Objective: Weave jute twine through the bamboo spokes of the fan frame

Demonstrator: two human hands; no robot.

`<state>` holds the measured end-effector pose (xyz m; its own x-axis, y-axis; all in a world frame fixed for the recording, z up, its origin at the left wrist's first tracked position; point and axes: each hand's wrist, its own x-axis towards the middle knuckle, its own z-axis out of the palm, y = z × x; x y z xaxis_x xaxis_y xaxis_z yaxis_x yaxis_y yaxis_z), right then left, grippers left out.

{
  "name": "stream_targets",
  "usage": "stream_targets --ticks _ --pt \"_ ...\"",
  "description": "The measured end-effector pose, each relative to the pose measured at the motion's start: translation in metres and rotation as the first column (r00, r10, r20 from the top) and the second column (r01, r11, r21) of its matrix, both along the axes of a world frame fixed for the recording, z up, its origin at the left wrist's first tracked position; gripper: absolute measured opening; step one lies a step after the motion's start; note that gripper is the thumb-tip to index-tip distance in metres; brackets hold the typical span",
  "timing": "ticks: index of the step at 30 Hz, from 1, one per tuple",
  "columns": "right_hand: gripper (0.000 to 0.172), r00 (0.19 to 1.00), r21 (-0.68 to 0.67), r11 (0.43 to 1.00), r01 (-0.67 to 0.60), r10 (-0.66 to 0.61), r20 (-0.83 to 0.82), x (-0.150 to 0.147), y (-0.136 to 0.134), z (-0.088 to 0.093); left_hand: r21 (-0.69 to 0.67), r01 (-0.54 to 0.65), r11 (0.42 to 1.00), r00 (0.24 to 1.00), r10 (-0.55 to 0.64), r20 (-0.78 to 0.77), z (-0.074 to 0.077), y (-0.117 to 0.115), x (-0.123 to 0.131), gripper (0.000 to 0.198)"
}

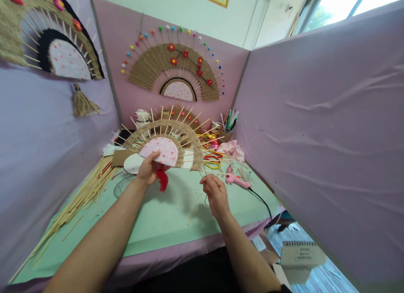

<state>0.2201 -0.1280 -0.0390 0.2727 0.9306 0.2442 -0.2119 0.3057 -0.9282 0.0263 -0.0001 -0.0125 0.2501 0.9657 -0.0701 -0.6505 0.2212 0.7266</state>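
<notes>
My left hand grips a half-round fan by its pink spotted centre, thumb on the front face. Thin wooden sticks radiate from the centre, and a band of woven twine runs across them. A red tassel hangs below the left hand. My right hand is closed in a pinch just below the fan's right end. A thin strand of twine trails by its fingers and seems to be pinched there. The fan is held up above the green table.
A pink glue gun with a black cord lies right of the right hand. Bamboo sticks are piled at the left. A pot of tools stands at the back. Finished fans hang on the partition walls. A notebook sits at lower right.
</notes>
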Motion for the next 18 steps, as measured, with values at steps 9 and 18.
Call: stream_targets --ticks 9,18 --pt "0.042 0.963 -0.119 0.970 -0.210 0.184 -0.197 -0.0033 0.0033 -0.0006 0.022 0.038 0.999 0.998 -0.037 -0.044 0.0008 -0.0033 0.0008 0.014" --pt "0.040 0.976 -0.143 0.973 -0.183 0.163 -0.145 -0.0045 0.0020 -0.0001 0.046 0.065 0.997 0.995 -0.061 -0.077 0.0017 -0.0037 -0.0019 0.016"
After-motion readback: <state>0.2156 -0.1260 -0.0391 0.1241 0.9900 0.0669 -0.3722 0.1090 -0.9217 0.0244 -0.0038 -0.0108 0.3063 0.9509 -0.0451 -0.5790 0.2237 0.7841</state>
